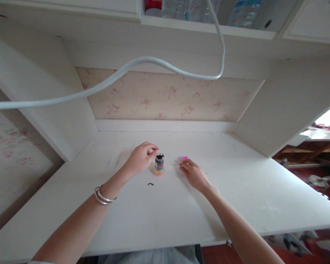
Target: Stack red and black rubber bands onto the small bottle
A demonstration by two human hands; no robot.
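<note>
A small clear jar point(159, 167) stands upright on the white table, filled with coloured layers of pink, yellow, blue and red. Small black loops point(160, 156), perhaps elastic bands, stick out of its open mouth. My left hand point(141, 157) is beside the jar's mouth, thumb and finger pinched together; what they hold, if anything, is too small to tell. To the right, my right hand point(194, 175) is low over the table with its fingertips together, beside a pink lid point(184, 158). Tiny dark bits show at those fingertips. A curved black strip point(150, 184) lies in front of the jar.
A white cable point(154, 60) hangs across the view in front of the table. Side panels point(286, 110) and an overhead shelf point(209, 22) with plastic bottles enclose the white table point(165, 216). Its front edge is close to my body.
</note>
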